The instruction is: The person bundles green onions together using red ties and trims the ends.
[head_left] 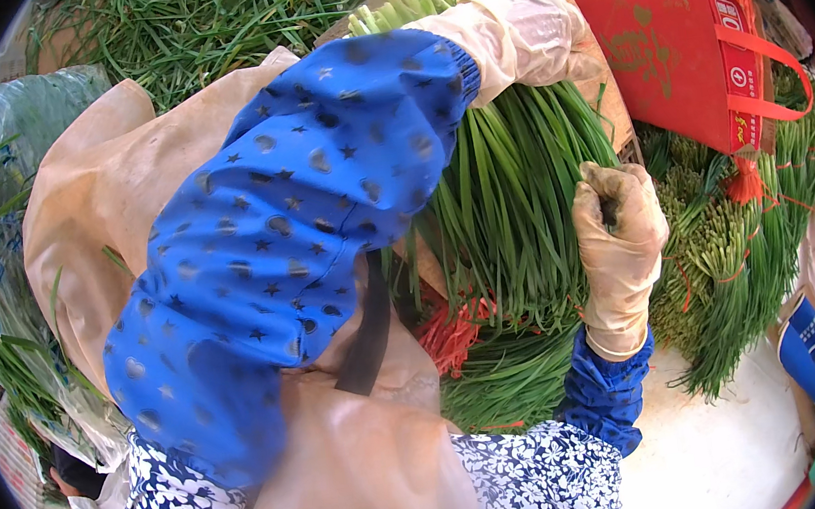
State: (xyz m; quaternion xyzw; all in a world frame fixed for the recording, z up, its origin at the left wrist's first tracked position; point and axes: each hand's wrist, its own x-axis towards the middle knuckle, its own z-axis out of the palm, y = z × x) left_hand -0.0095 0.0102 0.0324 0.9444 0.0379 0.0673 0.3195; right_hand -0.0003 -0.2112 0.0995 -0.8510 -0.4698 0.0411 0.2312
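Observation:
My left hand [528, 33], in a cream rubber glove, reaches across at the top and lies bent over a thick bundle of green garlic chives [519, 183]. Its fingers curl down the bundle's far right side and are partly hidden. The pale cut stem ends [411, 1] stick out above that wrist, and the long leaves hang down toward me. Beside the leaves on the right, my right hand [620, 227], also gloved, is curled closed with thumb and finger together. What it holds, if anything, is hidden. A wooden board [611, 109] shows under the bundle.
Loose chives [195, 28] cover the far left. Red ties [456, 334] lie near my apron, above another chive bundle [510, 383]. A red bag [660, 59] stands at the right, with tied bundles [726, 261] below it. Clear plastic [4, 247] hangs at the left.

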